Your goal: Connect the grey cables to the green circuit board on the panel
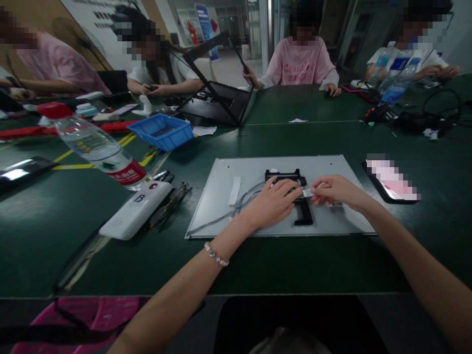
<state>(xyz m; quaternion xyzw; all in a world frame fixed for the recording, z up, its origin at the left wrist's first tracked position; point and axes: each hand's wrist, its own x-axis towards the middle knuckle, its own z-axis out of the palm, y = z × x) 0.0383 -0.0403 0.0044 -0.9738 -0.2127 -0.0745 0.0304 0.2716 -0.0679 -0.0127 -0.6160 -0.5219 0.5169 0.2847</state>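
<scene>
A flat light-grey panel (206,201) lies on the table before me, with a black plastic frame (303,215) on its middle. My left hand (275,201) rests palm down over this frame, fingers stretched out and hiding part of it. Between the thumb and fingers of my right hand (334,191) is a small white strip (307,193), which reaches toward the left fingertips. Grey cables (217,220) run from under my left hand to the panel's lower left corner. A second white strip (234,191) lies on the panel left of the frame.
To the right lies a phone (394,184). Leftward are a white power bank (136,209), eyeglasses (169,206), a tilted-looking water bottle (99,147) and a blue tray (162,132). Across the green table (295,270) sit several people, one holding a black frame (217,101).
</scene>
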